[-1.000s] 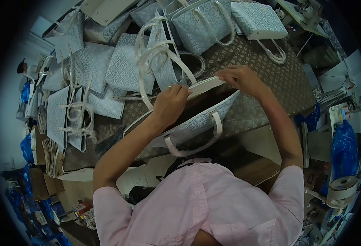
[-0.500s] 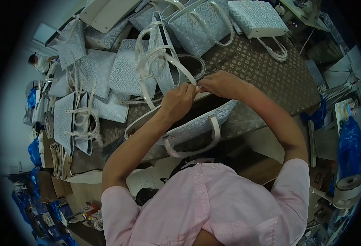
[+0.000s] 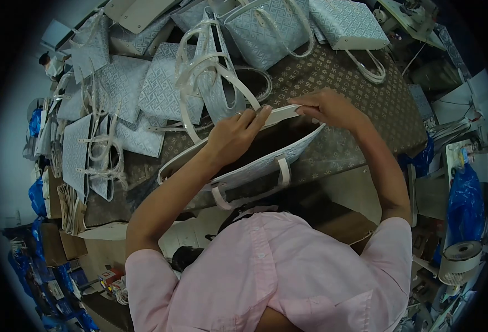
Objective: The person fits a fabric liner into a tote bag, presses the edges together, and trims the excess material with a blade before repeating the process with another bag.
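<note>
A white patterned handbag (image 3: 266,164) stands in front of me on the table, its mouth spread and its dark inside showing. My left hand (image 3: 234,137) is closed over the far rim, beside the base of the far white handle (image 3: 243,90). A ring is on one of its fingers. Farther right, my right hand (image 3: 332,109) pinches the same rim near the bag's right end, thumb on the inner side. The near handle (image 3: 283,171) hangs down the front panel toward me.
More patterned handbags (image 3: 267,34) and flat panels (image 3: 169,83) crowd the table's back and left. Another bag (image 3: 350,25) lies at the far right on the brown patterned cloth (image 3: 360,116). A white fan (image 3: 461,263) stands right, and a person (image 3: 53,65) is far left.
My right hand has slid right along the rim, away from my left hand. My left hand's fingers have loosened slightly and extended. The view has shifted a little.
</note>
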{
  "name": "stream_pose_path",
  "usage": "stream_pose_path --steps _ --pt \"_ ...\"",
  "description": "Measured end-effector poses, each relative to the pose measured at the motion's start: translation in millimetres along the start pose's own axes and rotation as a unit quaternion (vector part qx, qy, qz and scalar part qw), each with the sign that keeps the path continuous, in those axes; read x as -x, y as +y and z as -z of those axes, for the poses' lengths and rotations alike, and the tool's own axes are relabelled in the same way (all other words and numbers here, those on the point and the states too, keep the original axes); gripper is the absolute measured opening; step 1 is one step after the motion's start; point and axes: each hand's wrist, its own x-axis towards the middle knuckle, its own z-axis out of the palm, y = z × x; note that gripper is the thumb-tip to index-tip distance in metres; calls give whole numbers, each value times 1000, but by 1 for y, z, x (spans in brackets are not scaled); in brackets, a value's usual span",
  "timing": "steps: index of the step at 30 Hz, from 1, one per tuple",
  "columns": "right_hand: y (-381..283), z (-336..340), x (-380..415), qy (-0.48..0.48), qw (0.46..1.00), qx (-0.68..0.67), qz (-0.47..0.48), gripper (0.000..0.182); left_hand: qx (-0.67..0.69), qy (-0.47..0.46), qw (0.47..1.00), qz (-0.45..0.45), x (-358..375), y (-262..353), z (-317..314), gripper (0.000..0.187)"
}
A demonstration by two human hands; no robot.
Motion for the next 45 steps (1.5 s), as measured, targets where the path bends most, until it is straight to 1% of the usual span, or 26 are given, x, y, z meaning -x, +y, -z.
stream_pose_path --steps 1,8,11,13,14,16,20,21,22,23,24,25,26,27,28,29,31,33,34,36,38,39,40,42,44,45 --pt "1 -3 2 39 998 21 38 26 3 -16 1000 15 -2 1 -2 48" --pt "11 -7 1 53 990 49 121 24 55 -27 998 -20 -3 -3 -3 44" --pt "6 -4 1 25 996 29 84 25 94 4 996 9 -3 -2 3 45" --pt "6 -3 5 28 999 13 9 25 104 -139 983 64 6 -8 23 49" --pt "7 3 7 27 999 14 15 25 99 -137 983 68 17 -14 31 49" --pt "3 17 14 -62 995 41 -65 25 108 -34 989 92 51 -23 48 52" --pt "-15 16 1 -97 985 122 -78 23 -10 -42 986 158 111 -40 81 56" --pt "-12 12 -5 -118 972 178 -94 24 88 -60 942 319 122 -43 87 51" --pt "-12 9 -13 -138 956 235 -109 24 183 -73 861 469 130 -43 92 48" --pt "-13 13 -21 -144 956 235 -98 24 312 -247 737 547 135 -57 105 37" --pt "-20 22 -31 -194 949 113 -222 26 310 -242 731 557 132 -55 112 37" --pt "-24 24 -40 -239 909 -11 -341 27 393 -232 664 593 133 -52 116 33" --pt "-20 24 -46 -248 909 -6 -334 27 473 -213 588 620 136 -52 116 31" --pt "-13 26 -48 -236 902 -36 -359 28 501 -212 628 557 146 -59 112 34" --pt "-7 24 -45 -230 889 -68 -390 30 508 -208 614 567 154 -56 110 34" --pt "-8 22 -43 -244 885 -65 -390 30 528 -211 632 527 156 -54 109 36" --pt "-11 22 -43 -194 880 -82 -426 31 517 -245 692 441 153 -61 115 41" --pt "8 17 -35 -207 869 -133 -430 32 527 -266 680 434 150 -63 115 42" --pt "14 18 -40 -197 864 -179 -428 32 527 -282 687 414 148 -68 114 43" --pt "13 19 -44 -198 865 -161 -432 34 520 -299 698 391 146 -80 113 44" --pt "16 18 -41 -195 857 -222 -423 35 512 -337 711 345 144 -86 113 43" --pt "12 16 -41 -177 867 -194 -423 21 515 -329 711 347 146 -88 112 43" --pt "26 14 -36 -182 867 -190 -423 21 532 -289 702 375 150 -88 112 42" --pt "48 6 -24 -149 915 -139 -348 16 554 -250 683 405 168 -86 111 42" --pt "42 7 -21 -150 917 -122 -349 16 589 -4 679 438 191 -83 107 46" --pt "31 8 -23 -144 921 -105 -347 18 594 -8 677 435 194 -80 111 46"
